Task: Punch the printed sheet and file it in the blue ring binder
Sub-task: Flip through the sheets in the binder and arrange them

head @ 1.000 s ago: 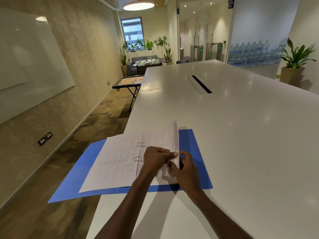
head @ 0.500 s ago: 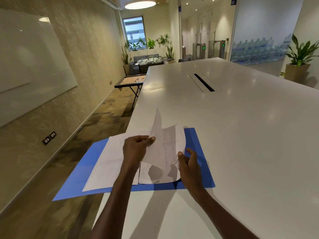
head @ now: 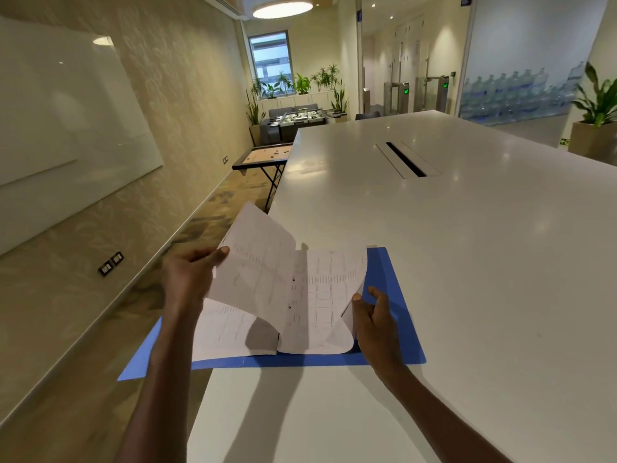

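Over the open binder, mid-turn: a printed sheet (head: 267,279), raised and curved, two dark punch holes showing along its inner margin.
Sheet position: above the filed pages (head: 227,329), its lower edge down near the spine, its upper corner lifted toward the far left.
Left hand (head: 188,279): fingers and thumb curled on the sheet's left edge, pinching it.
Right hand (head: 374,312): thumb and fingertips pinching the curled right edge of the right-hand page (head: 327,295); what lies under that page cannot be told.
Blue ring binder (head: 397,315): open flat on the worktop (head: 467,262), its left cover overhanging the near left edge; rings hidden behind the paper.
Step in hand (judged): laying the punched sheet over onto the stack.
Handling advice: keep the holes lined up on the rings, lower the sheet in an easy arc, avoid tugging sideways lest the holes tear.
Risk: overhanging cover may tip if pressed at the left.
Surroundings: potted plant (head: 597,108) at far right.
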Demonstrator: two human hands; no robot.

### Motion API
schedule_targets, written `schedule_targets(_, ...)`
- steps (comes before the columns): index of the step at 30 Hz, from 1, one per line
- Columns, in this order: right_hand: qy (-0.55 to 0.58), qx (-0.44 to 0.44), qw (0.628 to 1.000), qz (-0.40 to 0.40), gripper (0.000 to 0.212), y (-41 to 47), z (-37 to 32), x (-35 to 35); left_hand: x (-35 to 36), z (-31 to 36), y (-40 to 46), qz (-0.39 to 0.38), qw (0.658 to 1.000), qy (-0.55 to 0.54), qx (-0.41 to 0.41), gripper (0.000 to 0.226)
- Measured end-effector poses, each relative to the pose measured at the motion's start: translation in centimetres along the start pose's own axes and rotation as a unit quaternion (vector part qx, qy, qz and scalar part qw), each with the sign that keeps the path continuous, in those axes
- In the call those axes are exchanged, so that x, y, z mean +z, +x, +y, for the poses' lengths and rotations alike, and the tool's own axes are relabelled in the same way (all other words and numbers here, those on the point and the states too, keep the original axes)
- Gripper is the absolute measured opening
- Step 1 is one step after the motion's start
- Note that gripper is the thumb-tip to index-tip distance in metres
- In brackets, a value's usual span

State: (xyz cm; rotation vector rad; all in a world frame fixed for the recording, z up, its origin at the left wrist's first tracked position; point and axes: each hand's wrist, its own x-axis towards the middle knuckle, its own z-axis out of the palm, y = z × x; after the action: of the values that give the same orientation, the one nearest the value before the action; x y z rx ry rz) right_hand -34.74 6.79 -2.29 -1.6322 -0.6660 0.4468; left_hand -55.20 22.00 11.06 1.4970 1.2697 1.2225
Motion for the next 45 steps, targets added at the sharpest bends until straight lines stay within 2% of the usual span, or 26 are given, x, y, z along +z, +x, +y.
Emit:
schedule_targets(5,-0.002,-0.002,1.0,-0.002,0.044,0.0,-0.1,0.0,-2.2,-2.2,1.8,0.059,0.997,0.054,-0.025,0.031)
schedule_targets(11,-0.005,-0.004,1.0,0.004,0.043,0.0,0.0,0.0,-3.9,-4.9,3.1,0.126,0.978,0.162,-0.042,0.031)
schedule_targets(18,-0.005,-0.005,1.0,0.005,0.042,0.0,0.1,0.1,-4.6,-9.0,4.2,0.139,0.949,0.267,-0.089,0.012)
schedule_targets(21,-0.001,-0.002,1.0,0.007,0.043,0.0,0.1,0.1,-3.5,-9.8,3.7,0.124,0.947,0.282,-0.095,0.022)
schedule_targets(25,-0.007,-0.004,1.0,0.007,0.042,0.0,0.2,0.2,-1.4,-9.2,2.9,0.089,0.962,0.249,-0.074,0.03)
schedule_targets(29,-0.009,-0.001,1.0,0.014,0.041,0.0,0.1,0.2,1.8,-7.7,1.4,0.036,0.967,0.25,-0.01,0.031)
schedule_targets(33,-0.023,-0.008,1.0,0.011,0.041,0.0,0.0,0.1,6.3,-5.9,-2.1,-0.059,0.974,0.214,0.055,0.026)
schedule_targets(36,-0.031,-0.012,0.999,0.003,0.042,-0.1,-0.2,0.0,9.7,-4.9,-4.6,-0.158,0.968,0.179,0.082,0.027)
schedule_targets(39,-0.044,-0.02,0.999,0.007,0.043,-0.1,-0.2,0.0,12.2,-4.1,-6.2,-0.251,0.955,0.148,0.046,0.036)
schedule_targets(41,-0.054,-0.03,0.998,0.01,0.043,-0.2,-0.2,-0.1,13.3,-3.9,-6.8,-0.287,0.948,0.133,0.021,0.038)
schedule_targets(45,-0.07,-0.037,0.997,0.004,0.039,-0.2,-0.3,-0.3,14.0,-3.7,-7.0,-0.304,0.946,0.109,-0.012,0.019)
